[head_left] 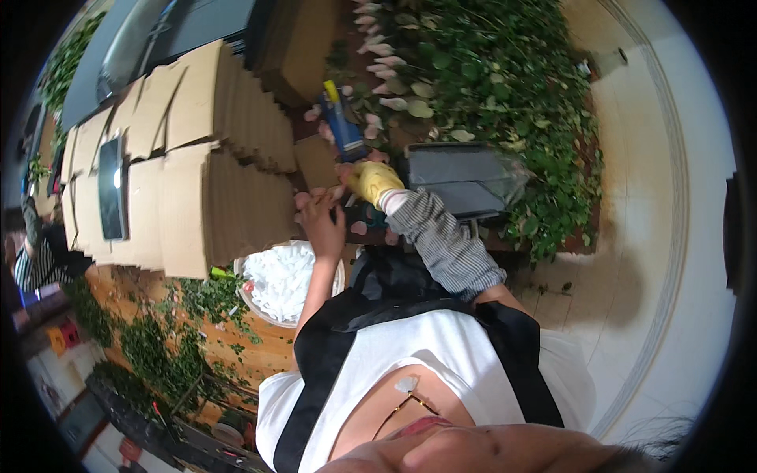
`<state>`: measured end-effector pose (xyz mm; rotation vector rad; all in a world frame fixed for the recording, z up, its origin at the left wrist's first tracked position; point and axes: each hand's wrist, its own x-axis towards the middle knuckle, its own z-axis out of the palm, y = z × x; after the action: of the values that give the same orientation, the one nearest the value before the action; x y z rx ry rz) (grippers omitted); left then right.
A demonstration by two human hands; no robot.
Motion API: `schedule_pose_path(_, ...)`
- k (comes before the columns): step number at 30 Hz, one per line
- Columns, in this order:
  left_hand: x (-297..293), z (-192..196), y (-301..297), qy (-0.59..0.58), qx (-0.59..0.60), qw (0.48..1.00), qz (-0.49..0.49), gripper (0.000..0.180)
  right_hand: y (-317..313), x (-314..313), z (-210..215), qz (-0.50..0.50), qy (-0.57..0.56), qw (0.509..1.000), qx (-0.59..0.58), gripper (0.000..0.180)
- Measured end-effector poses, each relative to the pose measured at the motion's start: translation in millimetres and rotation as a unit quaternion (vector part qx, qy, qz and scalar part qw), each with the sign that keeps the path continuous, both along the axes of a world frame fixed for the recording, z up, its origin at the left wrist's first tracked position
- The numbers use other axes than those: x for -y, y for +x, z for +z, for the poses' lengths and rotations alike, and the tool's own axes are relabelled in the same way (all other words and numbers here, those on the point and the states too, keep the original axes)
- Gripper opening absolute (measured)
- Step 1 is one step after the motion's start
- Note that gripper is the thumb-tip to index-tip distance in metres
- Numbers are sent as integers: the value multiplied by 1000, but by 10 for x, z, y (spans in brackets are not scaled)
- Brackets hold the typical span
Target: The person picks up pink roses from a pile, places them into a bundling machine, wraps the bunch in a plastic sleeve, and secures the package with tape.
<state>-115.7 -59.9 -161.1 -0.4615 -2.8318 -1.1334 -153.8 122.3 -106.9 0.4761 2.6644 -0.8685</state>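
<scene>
My bare left hand [322, 225] is at the right side of a cardboard stack, its fingers bent in among pale pink petal-like pieces [302, 200]. Close by on its right, my right hand [371, 181] wears a yellow glove and a striped sleeve cover, with its fingers curled. Small pink pieces show between the two hands, but what either one grips is too small to make out. Just beyond the glove lies a blue item [344, 126] with a yellow end. A grey, open-topped box [453, 173] stands to the right of the gloved hand.
Stacked cardboard sheets [181, 165] rise at the left with a phone [113, 189] on top. A round basket [274, 315] of white pieces [280, 276] stands below them. Leafy green stems [505, 71] heap at the far right, beside a row of pink flower heads [382, 59]. Cut greenery [158, 347] litters the floor.
</scene>
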Motion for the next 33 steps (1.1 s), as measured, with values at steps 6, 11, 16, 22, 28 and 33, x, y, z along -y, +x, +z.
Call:
schedule_pose_path(6,-37,28,48,-16,-2,1000,-18,26,454,-1053,1567,-125,-379,917,9,33)
schedule_pose_path(11,-518,391,55,38,16,994,-103,26,787,-1938,587,-5,-106,935,339,38)
schedule_pose_path(16,-557,413,-49,53,33,994,-87,24,821,-1778,1300,346,147,879,293,44)
schedule_pose_path(22,-578,136,-198,130,78,986,-64,23,-443,-858,865,-84,-312,923,-211,52)
schedule_pose_path(28,-453,-92,-561,196,190,962,-28,25,-1122,-680,-52,-33,-495,867,46,33)
schedule_pose_path(33,-250,-182,-814,383,452,805,-14,38,621,-174,617,-35,-525,848,-64,26)
